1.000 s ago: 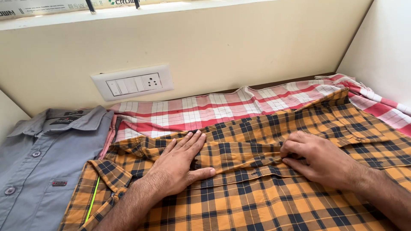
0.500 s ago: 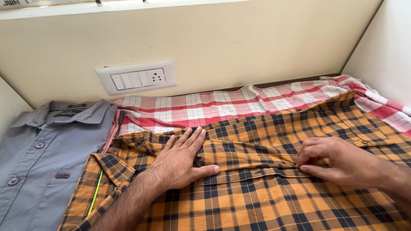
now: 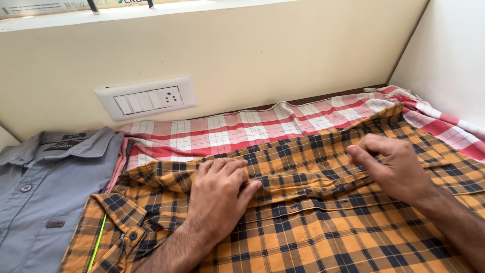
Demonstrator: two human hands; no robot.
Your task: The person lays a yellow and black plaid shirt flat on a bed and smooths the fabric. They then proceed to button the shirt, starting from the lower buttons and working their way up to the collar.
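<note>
An orange and black checked shirt (image 3: pixel 323 227) lies spread out in front of me, its button placket running across the middle. My left hand (image 3: pixel 220 194) rests on it near the collar, fingers bent and thumb drawn in, pinching a fold of the cloth. My right hand (image 3: pixel 391 167) hovers just above the shirt's right part, fingers loosely bunched together, with nothing seen between them. A neon green strip (image 3: pixel 97 237) shows inside the shirt's collar at the lower left.
A red and white checked cloth (image 3: pixel 242 129) lies under the shirt along the cream wall. A folded grey shirt (image 3: pixel 35 197) sits at the left. A white switch plate (image 3: pixel 146 97) is on the wall. A white wall (image 3: pixel 449 60) closes the right side.
My left hand went from lying flat to curling its fingers on a fold. My right hand lifted off the placket and moved slightly up. The view shifted right.
</note>
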